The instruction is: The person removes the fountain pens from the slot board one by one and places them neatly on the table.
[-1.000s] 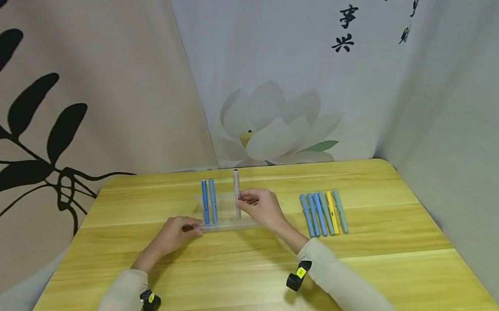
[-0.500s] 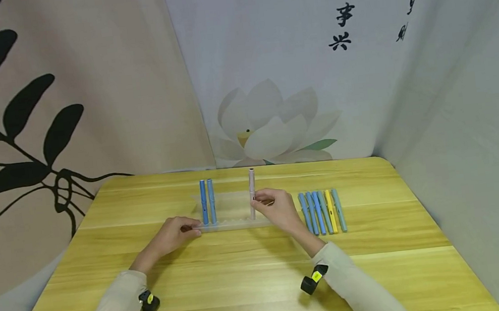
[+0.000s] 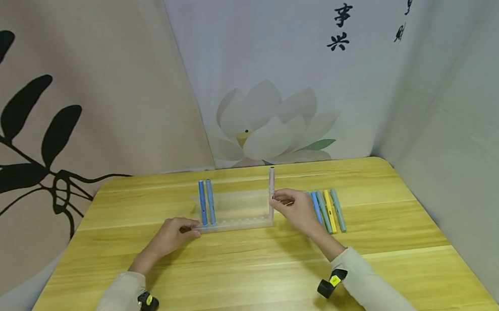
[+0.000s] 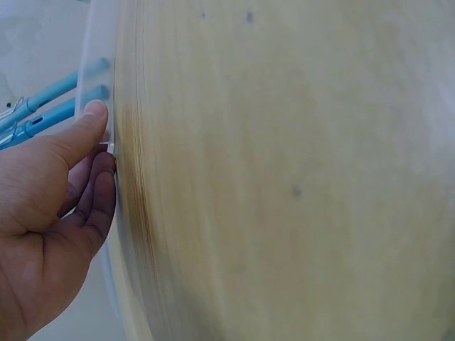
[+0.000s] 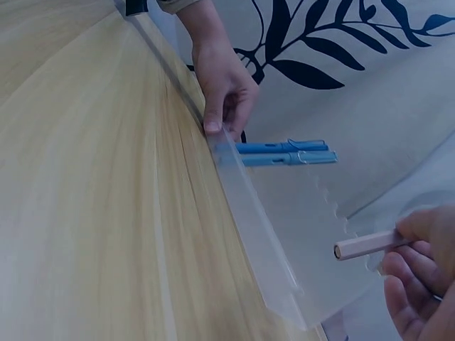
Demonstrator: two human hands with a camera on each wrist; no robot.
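Note:
A clear pen rack (image 3: 238, 224) with a notched back panel stands in the middle of the table. Two blue pens, one (image 3: 203, 203) beside the other (image 3: 211, 202), stand upright at its left end. My left hand (image 3: 173, 233) grips the rack's left corner, with the thumb on the front lip in the left wrist view. At the right end, my right hand (image 3: 300, 212) pinches a pale pink pen (image 3: 272, 179), held nearly upright and slightly tilted. In the right wrist view the pink pen's lower end (image 5: 348, 249) shows free of the fingers; whether it touches the rack I cannot tell.
Right of the rack lies a row of several pens, blue and blue-green (image 3: 338, 210) with one yellow pen (image 3: 330, 211). My right hand and wrist partly cover the row's left side. Printed curtains (image 3: 265, 47) hang behind the wooden table (image 3: 245, 287).
My right hand has carried the pink pen rightward along the rack, from right of its middle to its right end. The left hand keeps its grip on the left corner.

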